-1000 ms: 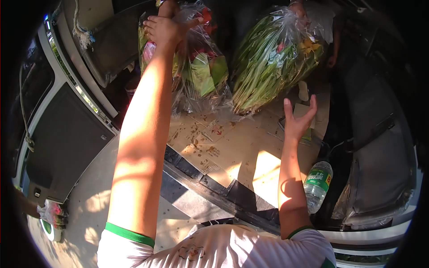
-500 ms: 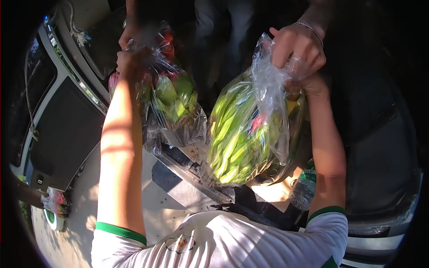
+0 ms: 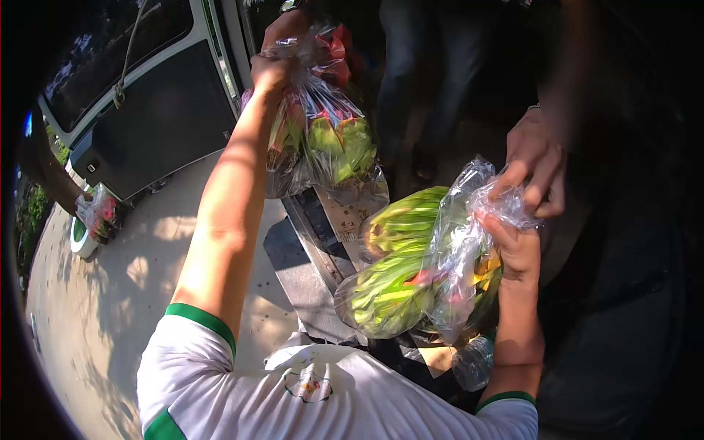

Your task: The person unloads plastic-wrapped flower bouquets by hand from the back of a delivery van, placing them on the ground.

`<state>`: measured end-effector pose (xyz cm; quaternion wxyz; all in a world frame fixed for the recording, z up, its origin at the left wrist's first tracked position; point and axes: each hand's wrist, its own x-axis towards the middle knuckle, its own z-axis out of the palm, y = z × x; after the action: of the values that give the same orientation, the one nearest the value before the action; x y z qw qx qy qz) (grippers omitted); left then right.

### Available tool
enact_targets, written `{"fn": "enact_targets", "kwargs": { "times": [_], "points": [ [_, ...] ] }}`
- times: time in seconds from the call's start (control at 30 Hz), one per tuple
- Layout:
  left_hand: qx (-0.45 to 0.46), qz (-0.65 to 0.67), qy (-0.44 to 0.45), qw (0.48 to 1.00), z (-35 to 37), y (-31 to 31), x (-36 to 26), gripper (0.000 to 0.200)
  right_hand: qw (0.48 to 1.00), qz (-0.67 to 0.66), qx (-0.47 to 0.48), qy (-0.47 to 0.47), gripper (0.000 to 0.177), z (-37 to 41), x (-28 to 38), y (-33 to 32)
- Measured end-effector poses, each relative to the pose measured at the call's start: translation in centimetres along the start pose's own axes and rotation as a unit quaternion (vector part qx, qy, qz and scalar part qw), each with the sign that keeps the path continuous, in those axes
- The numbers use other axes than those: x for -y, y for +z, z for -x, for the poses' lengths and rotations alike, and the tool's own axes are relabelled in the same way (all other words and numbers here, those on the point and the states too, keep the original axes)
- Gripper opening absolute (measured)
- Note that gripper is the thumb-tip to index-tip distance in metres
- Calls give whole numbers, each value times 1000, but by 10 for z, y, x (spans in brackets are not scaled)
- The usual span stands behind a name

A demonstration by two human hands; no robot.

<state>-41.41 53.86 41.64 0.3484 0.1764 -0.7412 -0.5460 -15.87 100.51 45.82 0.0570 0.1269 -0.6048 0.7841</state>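
Note:
My left hand (image 3: 270, 73) is closed around the gathered neck of a clear plastic bag (image 3: 337, 143) with pink, red and green plant pieces inside. A co-worker's hand (image 3: 287, 28) is at the top of the same bag. On the right, my right hand (image 3: 519, 249) grips the bunched top of a second clear bag (image 3: 396, 286), packed with long, narrow green leaves or stalks and touches of red and yellow. Another hand of the co-worker (image 3: 539, 158) touches that bunched plastic just above mine. Bunched plastic partly hides my right fingertips.
A clear plastic bottle (image 3: 473, 363) lies beside my right forearm. Cardboard (image 3: 343, 218) and a vehicle sill (image 3: 312, 242) are below the bags. The open vehicle door (image 3: 161, 121) stands at left. A red-and-green bundle (image 3: 99, 213) sits by a white-and-green container (image 3: 82, 238).
The view has swung, so the door and ground show more. The right bag sits lower and tilts sideways; the co-worker's fingers on it have loosened. My hands keep hold of both bags.

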Motion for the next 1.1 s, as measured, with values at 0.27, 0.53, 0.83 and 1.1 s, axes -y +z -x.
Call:
{"fn": "enact_targets", "kwargs": {
  "times": [0.27,0.53,0.83,1.1],
  "points": [
    [66,56,109,990,31,-34,-2,41,998,68,-5,-4,49,-7,15,0],
    [13,-114,51,992,140,-77,-46,77,991,92,-100,7,42,-11,25,1],
    [-7,-46,76,996,212,-211,-10,38,996,76,-43,-25,41,-16,13,1],
    [-62,96,211,971,282,-325,9,21,992,105,-67,15,21,57,58,52]
  ]
}}
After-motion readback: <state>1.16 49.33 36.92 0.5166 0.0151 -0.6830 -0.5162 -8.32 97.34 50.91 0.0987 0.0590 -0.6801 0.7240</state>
